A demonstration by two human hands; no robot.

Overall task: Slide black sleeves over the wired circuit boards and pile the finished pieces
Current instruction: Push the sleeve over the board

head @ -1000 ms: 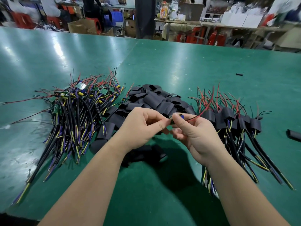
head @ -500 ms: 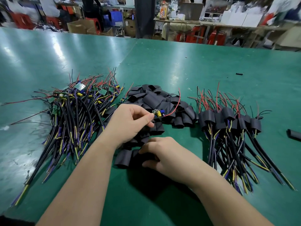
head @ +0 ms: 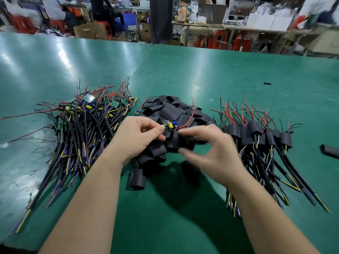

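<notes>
Your left hand [head: 139, 138] pinches the circuit board [head: 169, 125] between thumb and fingertips, above the heap of sleeves [head: 170, 111] in the middle of the tabletop [head: 183, 70]. The board's long axis runs left to right, and its red wire [head: 192, 114] trails off to the right. Your right hand [head: 216, 153] is nearer that free end. It is blurred, thumb and forefinger curved in a wide C, tips next to a sleeve [head: 175, 142] just below the board; whether they grip it cannot be told. The finished pile [head: 256, 136] lies right, the bare boards [head: 82, 121] left, with open room toward the near edge.
</notes>
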